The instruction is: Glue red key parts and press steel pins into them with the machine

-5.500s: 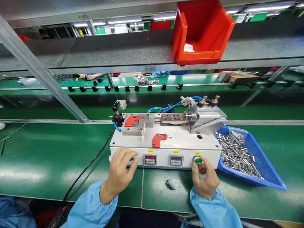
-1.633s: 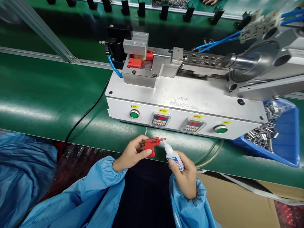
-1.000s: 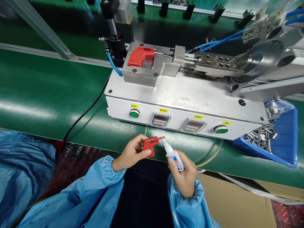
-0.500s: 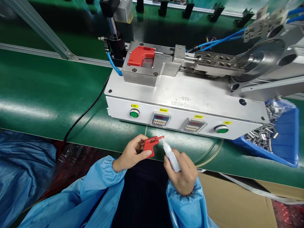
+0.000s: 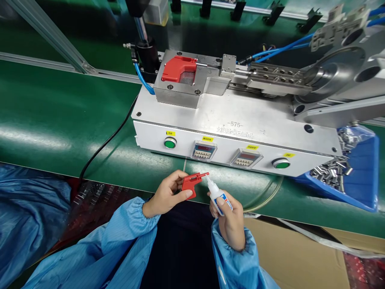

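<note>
R hand (image 5: 230, 220) has turned the glue bottle (image 5: 219, 195) since 0.5 s ago: label now faces up, thumb across it, fingers wrapped round. Nozzle tip sits just under the thin end of the red part (image 5: 190, 184), bottom centre of frame; touching or not, can't tell. L hand (image 5: 167, 194) pinches that part btwn thumb & fingers. Behind: grey machine (image 5: 240, 120) w/ green button (image 5: 170, 143); second red piece (image 5: 177, 69) in its nest, upper centre. Blue bin (image 5: 365, 172) of metal sleeves (image 5: 331, 174) at right edge.
</note>
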Demonstrator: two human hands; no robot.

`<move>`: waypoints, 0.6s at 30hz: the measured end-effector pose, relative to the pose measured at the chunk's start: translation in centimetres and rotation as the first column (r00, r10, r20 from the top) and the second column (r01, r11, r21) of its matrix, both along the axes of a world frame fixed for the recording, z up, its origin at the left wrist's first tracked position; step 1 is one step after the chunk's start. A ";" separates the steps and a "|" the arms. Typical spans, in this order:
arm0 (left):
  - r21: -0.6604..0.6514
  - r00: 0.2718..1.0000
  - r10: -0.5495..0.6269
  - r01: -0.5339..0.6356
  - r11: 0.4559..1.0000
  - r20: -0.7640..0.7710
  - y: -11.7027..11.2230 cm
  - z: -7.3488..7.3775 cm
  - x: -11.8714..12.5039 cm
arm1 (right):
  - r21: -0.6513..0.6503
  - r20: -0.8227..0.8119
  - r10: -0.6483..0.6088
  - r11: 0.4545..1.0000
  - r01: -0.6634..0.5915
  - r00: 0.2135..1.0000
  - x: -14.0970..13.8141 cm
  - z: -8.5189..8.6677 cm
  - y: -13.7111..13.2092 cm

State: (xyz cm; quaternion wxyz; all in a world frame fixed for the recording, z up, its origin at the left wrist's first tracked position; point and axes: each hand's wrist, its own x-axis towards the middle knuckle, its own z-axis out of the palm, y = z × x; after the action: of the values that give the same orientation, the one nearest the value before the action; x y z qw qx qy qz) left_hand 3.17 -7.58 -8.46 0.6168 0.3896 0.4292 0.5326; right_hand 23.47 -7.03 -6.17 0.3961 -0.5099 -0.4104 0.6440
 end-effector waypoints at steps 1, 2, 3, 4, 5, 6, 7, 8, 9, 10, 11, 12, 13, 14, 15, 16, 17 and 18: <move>0.003 1.000 -0.002 0.002 1.000 0.002 0.0 0.0 0.0 | -0.083 -0.108 0.001 0.996 -0.010 0.994 -0.1 -0.1 0.1; 0.005 1.000 -0.003 0.003 1.000 0.004 0.0 0.0 0.0 | -0.155 -0.203 -0.002 0.987 -0.030 0.979 -0.2 -0.1 0.3; 0.005 1.000 -0.004 0.004 1.000 0.004 0.0 0.0 0.0 | -0.214 -0.284 -0.005 0.975 -0.058 0.959 -0.3 -0.1 0.4; 0.003 1.000 -0.004 0.004 1.000 -0.001 0.0 0.0 0.0 | -0.258 -0.351 -0.007 0.962 -0.090 0.937 -0.3 0.0 0.6; -0.001 1.000 -0.002 0.002 1.000 -0.009 0.0 0.0 0.1 | -0.289 -0.403 -0.006 0.950 -0.121 0.915 -0.3 0.0 0.7; -0.006 1.000 -0.001 0.001 1.000 -0.019 0.0 0.0 0.1 | -0.309 -0.443 -0.004 0.939 -0.149 0.896 -0.3 0.0 0.8; -0.011 1.000 -0.001 0.000 1.000 -0.031 0.0 0.0 0.1 | -0.322 -0.473 0.000 0.931 -0.173 0.881 -0.3 0.1 0.9; -0.017 0.999 -0.002 0.001 1.000 -0.043 -0.1 0.0 0.1 | -0.331 -0.493 0.002 0.924 -0.191 0.870 -0.2 0.1 1.0; -0.020 0.999 -0.004 0.003 1.000 -0.051 -0.1 0.0 0.1 | -0.338 -0.510 0.004 0.919 -0.205 0.860 -0.2 0.1 1.0; -0.022 0.998 -0.007 0.006 1.000 -0.056 -0.1 0.0 0.1 | -0.345 -0.525 0.001 0.914 -0.214 0.851 -0.1 0.0 1.0; -0.021 0.998 -0.009 0.008 1.000 -0.058 -0.1 0.0 0.1 | -0.351 -0.541 -0.004 0.910 -0.222 0.841 -0.1 0.0 1.0; -0.019 0.998 -0.011 0.010 1.000 -0.058 -0.1 0.0 0.1 | -0.357 -0.557 -0.011 0.906 -0.228 0.830 0.0 -0.1 1.0; -0.018 0.998 -0.016 0.015 1.000 -0.058 -0.1 0.0 0.0 | -0.363 -0.572 -0.020 0.903 -0.230 0.820 0.0 -0.2 1.0; -0.017 0.998 -0.019 0.018 1.000 -0.058 -0.2 0.0 0.0 | -0.367 -0.583 -0.029 0.901 -0.232 0.812 0.0 -0.2 1.0; -0.017 0.998 -0.023 0.022 1.000 -0.058 -0.2 0.0 0.0 | -0.371 -0.590 -0.035 0.899 -0.232 0.807 0.1 -0.3 0.9; -0.017 0.998 -0.024 0.024 1.000 -0.058 -0.2 0.1 -0.1 | -0.371 -0.591 -0.040 0.900 -0.228 0.806 0.1 -0.3 0.9; -0.014 0.998 -0.025 0.024 1.000 -0.058 -0.2 0.1 -0.1 | -0.368 -0.588 -0.040 0.903 -0.223 0.808 0.1 -0.3 0.9; -0.010 0.998 -0.024 0.024 1.000 -0.057 -0.2 0.1 -0.1 | -0.362 -0.585 -0.038 0.906 -0.219 0.810 0.1 -0.3 0.8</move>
State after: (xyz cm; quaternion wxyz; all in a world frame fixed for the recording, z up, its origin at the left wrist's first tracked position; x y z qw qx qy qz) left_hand 3.05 -7.74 -8.40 0.6125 0.4068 0.4442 0.5118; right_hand 23.60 -6.22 -6.51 0.3531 -0.3409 -0.1490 0.8584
